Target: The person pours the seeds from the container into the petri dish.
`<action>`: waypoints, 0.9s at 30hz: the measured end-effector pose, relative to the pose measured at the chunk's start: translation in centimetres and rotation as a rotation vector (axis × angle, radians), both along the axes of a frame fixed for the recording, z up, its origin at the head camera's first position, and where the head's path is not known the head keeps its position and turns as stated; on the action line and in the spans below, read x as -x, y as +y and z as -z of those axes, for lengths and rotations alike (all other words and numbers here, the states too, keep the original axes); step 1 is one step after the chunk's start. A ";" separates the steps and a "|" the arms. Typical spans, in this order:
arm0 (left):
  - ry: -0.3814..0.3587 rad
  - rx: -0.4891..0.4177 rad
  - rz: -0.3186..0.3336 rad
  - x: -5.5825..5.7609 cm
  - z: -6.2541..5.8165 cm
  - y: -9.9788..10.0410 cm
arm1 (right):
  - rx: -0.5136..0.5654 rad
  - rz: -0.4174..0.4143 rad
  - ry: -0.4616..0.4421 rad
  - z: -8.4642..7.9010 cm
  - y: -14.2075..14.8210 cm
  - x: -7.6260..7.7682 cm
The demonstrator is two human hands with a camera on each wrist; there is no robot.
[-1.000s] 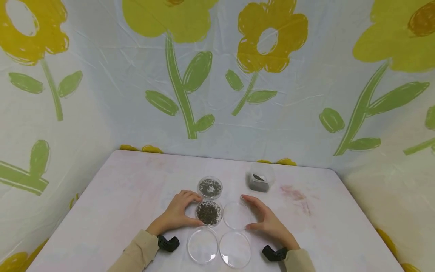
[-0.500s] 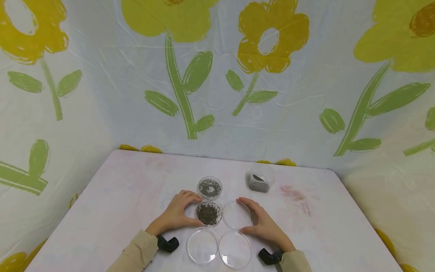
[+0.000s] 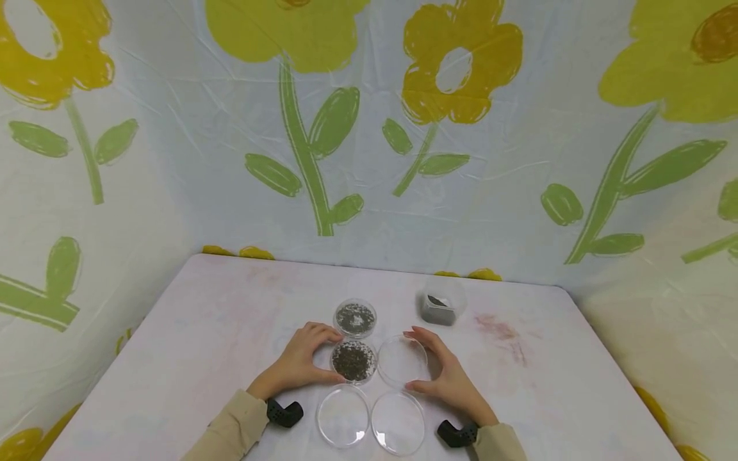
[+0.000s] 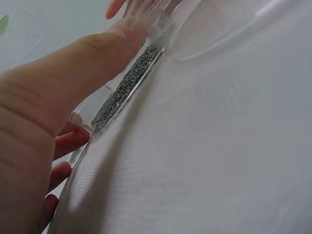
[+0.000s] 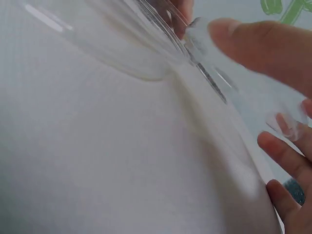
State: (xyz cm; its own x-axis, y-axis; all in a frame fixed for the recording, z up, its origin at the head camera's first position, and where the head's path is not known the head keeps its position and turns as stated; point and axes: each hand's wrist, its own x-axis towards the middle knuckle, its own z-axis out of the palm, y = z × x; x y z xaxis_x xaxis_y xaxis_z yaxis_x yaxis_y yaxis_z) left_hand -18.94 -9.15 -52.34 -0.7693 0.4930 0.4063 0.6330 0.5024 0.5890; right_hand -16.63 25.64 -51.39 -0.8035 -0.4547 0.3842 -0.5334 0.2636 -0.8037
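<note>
Gripping two round pieces side by side appears, in the head view, to be the step in hand. The filled dish (image 3: pixel 373 366) is held between the thumb and curled fingers of the left hand (image 3: pixel 302 360), while the clear disc (image 3: pixel 400 363) is pinched at its near and far edges by the right hand (image 3: pixel 452 376); whether it is lifted off the surface (image 3: pixel 242 307) cannot be told. Between the wrists, a left empty disc (image 3: pixel 343 417) and a right empty disc (image 3: pixel 398 424) are laid flat. A second filled dish (image 3: pixel 355 321) is set just beyond the left fingertips, and a clear box (image 3: pixel 436 318) beyond the right ones. For the next move, a level, light hold on the rim seems called for, so that nothing is spilled. Dark granules (image 3: pixel 348 363) are spread unevenly in the held dish, with pale patches towards the right hand.

In the left wrist view, a layer of small grey grains is seen through the low transparent wall, beneath the thumb.

In the right wrist view, the disc is made out mainly by glints at its colourless rim, between thumb and fingers.
</note>
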 end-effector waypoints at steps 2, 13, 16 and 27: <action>-0.006 0.002 -0.003 -0.1 0.0 0.0 | 0.013 -0.008 0.010 -0.1 0.0 -0.1; 0.021 0.012 -0.020 -0.2 0.0 0.1 | -0.020 0.014 0.113 -2.3 -1.1 0.0; 0.017 0.012 -0.019 -0.2 -0.1 0.1 | -0.031 0.014 0.107 -3.1 -1.8 0.2; 0.044 0.012 -0.019 -0.2 0.1 0.1 | -0.030 -0.041 0.093 -4.0 -4.6 1.4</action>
